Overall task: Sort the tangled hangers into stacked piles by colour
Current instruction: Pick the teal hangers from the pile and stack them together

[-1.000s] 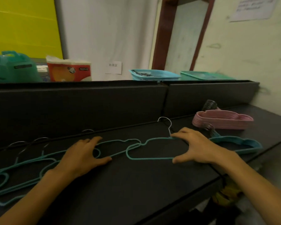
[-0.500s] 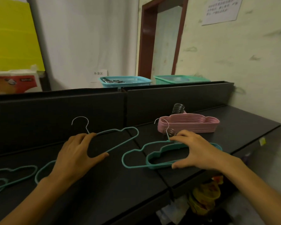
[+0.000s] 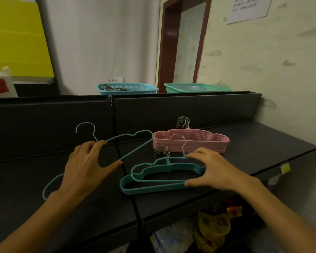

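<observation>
Teal hanger [image 3: 135, 143] tilting up off black desk [image 3: 263, 143], left hand [image 3: 84, 167] fingers curling round its frame near hook. Right hand [image 3: 213, 170] fingers pinching 2nd teal hanger [image 3: 153, 167], resting it on teal pile [image 3: 144, 189]. Pink pile [image 3: 192, 142] sitting just behind, near stained wall. 2 baskets, blue [image 3: 126, 88] and green [image 3: 195, 88], standing beyond desk's black back panel beside doorway.
</observation>
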Demonstrator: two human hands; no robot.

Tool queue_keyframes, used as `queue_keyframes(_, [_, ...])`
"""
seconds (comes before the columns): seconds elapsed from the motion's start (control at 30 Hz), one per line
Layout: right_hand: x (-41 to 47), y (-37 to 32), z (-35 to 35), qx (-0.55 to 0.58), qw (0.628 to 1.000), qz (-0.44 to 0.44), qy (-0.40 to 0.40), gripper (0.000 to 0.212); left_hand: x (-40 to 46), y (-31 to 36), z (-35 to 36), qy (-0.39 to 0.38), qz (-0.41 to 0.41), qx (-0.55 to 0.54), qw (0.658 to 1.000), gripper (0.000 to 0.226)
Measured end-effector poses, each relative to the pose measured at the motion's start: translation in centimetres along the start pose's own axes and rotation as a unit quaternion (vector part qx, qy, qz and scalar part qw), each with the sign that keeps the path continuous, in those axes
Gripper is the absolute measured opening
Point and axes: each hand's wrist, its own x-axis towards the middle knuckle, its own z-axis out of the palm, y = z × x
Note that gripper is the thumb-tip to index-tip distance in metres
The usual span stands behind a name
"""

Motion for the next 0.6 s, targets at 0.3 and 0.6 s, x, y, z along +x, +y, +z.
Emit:
queue_keyframes(0.3, [2.8, -1.1, 1.7, 0.005, 0.998, -0.045, -0.031, 0.090, -0.1, -0.2, -0.1, -0.006, -0.035, 0.009, 0.999, 0.081])
queue_keyframes(0.6, [3.1, -0.8, 2.7, 0.001, 0.998, -0.042, -0.048, 0.090, -0.4, -0.4, 0.3, -0.035, -0.048, 0.003, 0.998, 0.082])
